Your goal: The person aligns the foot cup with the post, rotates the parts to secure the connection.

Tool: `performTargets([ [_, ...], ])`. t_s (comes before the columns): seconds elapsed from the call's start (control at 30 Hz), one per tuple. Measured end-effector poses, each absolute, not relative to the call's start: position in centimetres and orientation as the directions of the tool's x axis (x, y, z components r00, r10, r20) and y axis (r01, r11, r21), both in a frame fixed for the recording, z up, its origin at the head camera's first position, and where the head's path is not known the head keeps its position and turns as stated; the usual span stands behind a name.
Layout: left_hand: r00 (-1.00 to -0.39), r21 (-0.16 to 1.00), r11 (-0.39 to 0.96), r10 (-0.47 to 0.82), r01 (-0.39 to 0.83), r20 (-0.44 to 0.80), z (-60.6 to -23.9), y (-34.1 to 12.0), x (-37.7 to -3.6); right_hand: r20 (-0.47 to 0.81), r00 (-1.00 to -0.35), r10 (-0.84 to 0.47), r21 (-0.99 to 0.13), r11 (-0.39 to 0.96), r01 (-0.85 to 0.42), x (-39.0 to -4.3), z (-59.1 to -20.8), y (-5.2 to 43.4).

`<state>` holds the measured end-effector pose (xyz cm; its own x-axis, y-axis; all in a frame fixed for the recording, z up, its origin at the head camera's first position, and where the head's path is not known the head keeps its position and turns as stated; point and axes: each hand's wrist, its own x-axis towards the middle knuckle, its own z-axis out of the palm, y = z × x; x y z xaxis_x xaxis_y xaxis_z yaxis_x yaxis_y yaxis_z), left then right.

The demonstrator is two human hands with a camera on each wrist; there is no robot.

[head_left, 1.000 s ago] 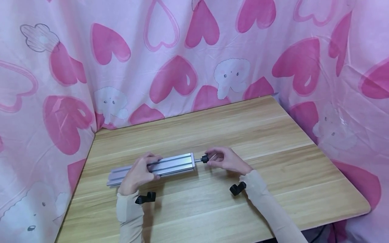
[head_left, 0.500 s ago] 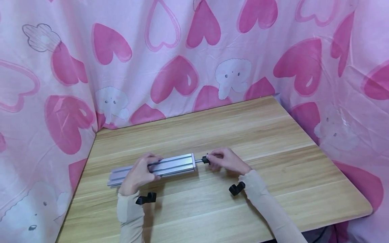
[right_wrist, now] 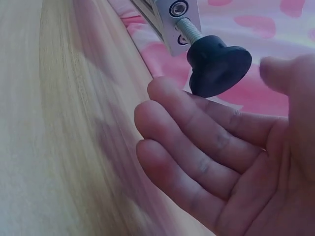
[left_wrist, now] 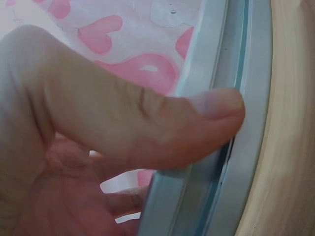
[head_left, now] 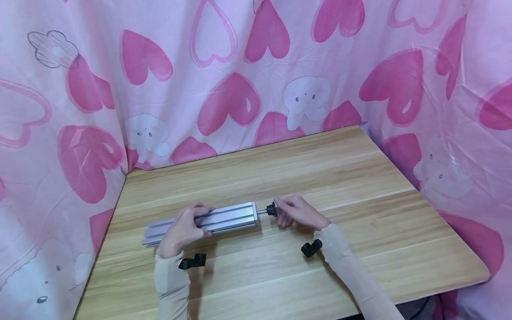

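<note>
- Black levelling foot (right_wrist: pixel 216 66) sits on a threaded stud (right_wrist: pixel 188 29), screwed into the end face of the aluminium extrusion (head_left: pixel 208 221). A stretch of bare thread shows between foot and end face, so by my reading it is not seated.
- Extrusion lies flat on the wooden table (head_left: pixel 360 178), long axis running left to right, the foot at its right end and just clear of the tabletop.
- Right hand (head_left: pixel 298 212): in the wrist view the fingers (right_wrist: pixel 197 142) are spread and nearly straight, the index touching the underside of the foot, the thumb apart from it. Not a closed grip; it holds nothing.
- Left hand (head_left: pixel 182 229): thumb (left_wrist: pixel 187 123) pressed across the slotted face, fingers curled under the far side. It grips the profile firmly at mid-length.
- To turn the foot well: close thumb and two fingertips on the rim, not the stud; twist in short turns and re-grip.
- Keep the left hand clamping so the profile does not roll or skid with each twist.
- Keep the stud square to the end face; if it binds, back off rather than force it.
- Nearby: pink heart-print curtain (head_left: pixel 240 66) on three sides.
</note>
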<state>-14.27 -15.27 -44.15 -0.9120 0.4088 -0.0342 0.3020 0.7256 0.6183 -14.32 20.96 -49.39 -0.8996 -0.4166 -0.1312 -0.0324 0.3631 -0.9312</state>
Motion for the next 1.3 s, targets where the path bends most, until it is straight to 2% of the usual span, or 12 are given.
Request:
performTargets([
  [0.4,-0.911,0.611,0.726,0.413,0.316,-0.020,-44.17,-15.61,-14.05,0.013,-0.891,-0.453,-0.946,0.284,-0.158,-13.93,-48.92,20.80],
  [0.67,-0.905,0.609,0.721,0.425,0.331,-0.010,-44.53,-15.59,-13.97,-0.028,-0.911,-0.411,-0.932,0.340,-0.125,-13.85,-49.25,20.62],
  [0.9,-0.909,0.611,0.721,0.417,0.327,-0.005,-44.66,-15.44,-14.08,-0.089,-0.901,-0.424,-0.956,0.290,-0.042,-14.04,-49.42,20.60],
  [1.3,-0.903,0.619,0.704,0.429,0.348,0.020,-44.82,-15.43,-13.97,-0.112,-0.887,-0.447,-0.965,0.263,-0.011,-14.17,-49.49,20.30],
])
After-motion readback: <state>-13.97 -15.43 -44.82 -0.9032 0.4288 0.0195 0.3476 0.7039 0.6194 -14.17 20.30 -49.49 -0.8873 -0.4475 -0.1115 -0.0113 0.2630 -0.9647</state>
